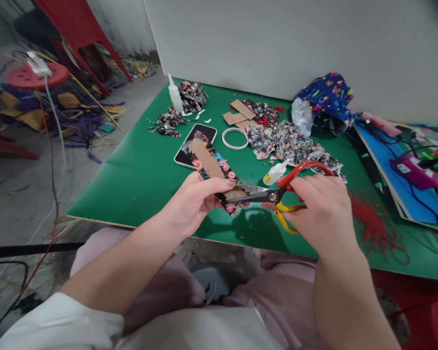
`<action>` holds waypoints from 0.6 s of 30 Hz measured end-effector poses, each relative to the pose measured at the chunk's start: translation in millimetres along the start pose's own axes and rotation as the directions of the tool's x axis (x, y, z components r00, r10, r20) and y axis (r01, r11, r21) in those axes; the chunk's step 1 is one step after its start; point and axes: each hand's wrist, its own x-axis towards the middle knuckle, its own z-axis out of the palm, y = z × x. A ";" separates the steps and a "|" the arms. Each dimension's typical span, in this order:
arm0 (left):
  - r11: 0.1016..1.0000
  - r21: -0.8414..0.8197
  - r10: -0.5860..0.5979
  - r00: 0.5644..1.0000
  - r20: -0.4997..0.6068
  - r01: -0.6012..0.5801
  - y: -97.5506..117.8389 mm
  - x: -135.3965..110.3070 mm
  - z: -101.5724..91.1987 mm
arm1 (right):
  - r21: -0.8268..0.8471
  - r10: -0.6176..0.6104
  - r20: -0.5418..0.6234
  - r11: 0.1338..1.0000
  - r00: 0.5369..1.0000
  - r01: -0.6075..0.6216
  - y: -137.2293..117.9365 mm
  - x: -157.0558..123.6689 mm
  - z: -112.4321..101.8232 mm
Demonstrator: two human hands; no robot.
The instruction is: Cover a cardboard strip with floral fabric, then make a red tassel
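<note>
My left hand pinches a strip of brown cardboard backed with dark floral fabric, held tilted above the table's front part. In my right hand is a pair of scissors with one red and one yellow handle. Their blades are parted and reach over the lower end of the strip, close to my left thumb. A phone lies partly behind the strip's far end. Just beyond the scissors a small white glue bottle lies on its side.
On the green table are a roll of tape, cardboard pieces, floral fabric scraps, an upright glue bottle and red thread. A blue folder with cables lies right. A red stool stands left.
</note>
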 end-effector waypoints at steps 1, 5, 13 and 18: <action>1.000 -0.003 -0.003 1.000 0.010 0.003 0.1 -0.1 0.3 | -0.004 0.000 -0.006 1.000 1.000 0.000 -0.1 0.2 -0.3; 1.000 -0.002 -0.020 1.000 0.002 0.020 1.0 -0.4 1.4 | -0.030 0.002 -0.021 1.000 1.000 -0.002 -0.6 0.8 -1.4; 1.000 0.009 -0.001 1.000 -0.011 0.001 2.0 -0.8 1.1 | -0.077 0.005 -0.030 0.997 1.000 -0.007 -0.2 -0.1 -2.3; 0.999 0.048 0.025 0.999 -0.032 -0.023 0.9 -2.1 0.3 | -0.089 0.015 -0.039 0.996 0.999 -0.019 0.3 -1.1 -2.8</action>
